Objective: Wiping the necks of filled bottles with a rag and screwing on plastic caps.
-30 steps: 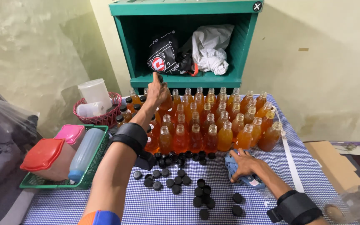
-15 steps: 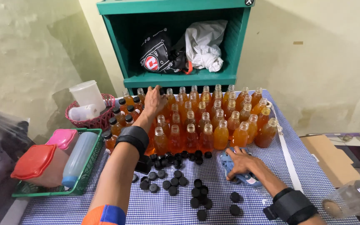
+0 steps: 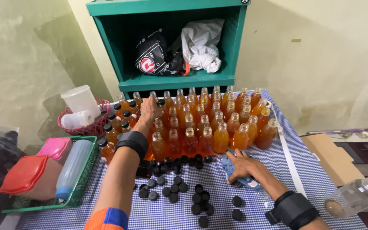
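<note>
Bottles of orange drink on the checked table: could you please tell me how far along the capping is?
Done: a few capped bottles stand at the left of the group. In hand: the left hand is at a bottle top in the back rows, while the right hand rests on a blue cloth. Left: most bottles stand open, and loose black caps lie on the tablecloth.

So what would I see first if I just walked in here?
The crowd of orange bottles packed at the back of the checked table, under a green shelf. The left hand reaches in among them, the right hand rests on a blue cloth, and black caps lie scattered in front.
</note>
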